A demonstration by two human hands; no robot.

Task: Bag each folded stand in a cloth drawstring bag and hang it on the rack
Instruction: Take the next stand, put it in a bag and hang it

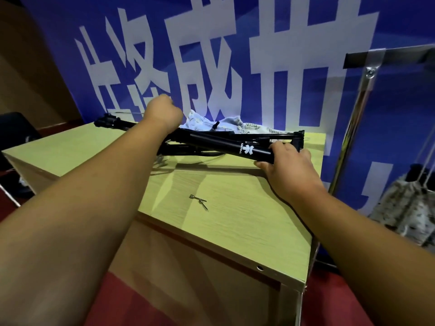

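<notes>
Step in hand, by the look of it: getting the folded stand (211, 143) gathered tight before it goes into the cloth bag (207, 124). To do it well the person should keep legs & tube pressed parallel so nothing splays; lift the thick end w/ one hand; spread the bag's mouth wide w/ the other & feed the narrow end in first; loose legs would likely snag the drawstring. The stand lies across the far part of the table (247, 220); the bag sits crumpled just behind it, touching. Right hand (286, 158): fingers curled round the thick tube end, thumb on the near side, a firm grip. Left hand (162, 111): seen from the back, fingers curled under; what they hold is hidden, can't tell. Rack (353, 135) stands at the right w/ a filled bag (404, 208) hanging on it; a small metal pin (199, 201) lies loose nearer the person.
</notes>
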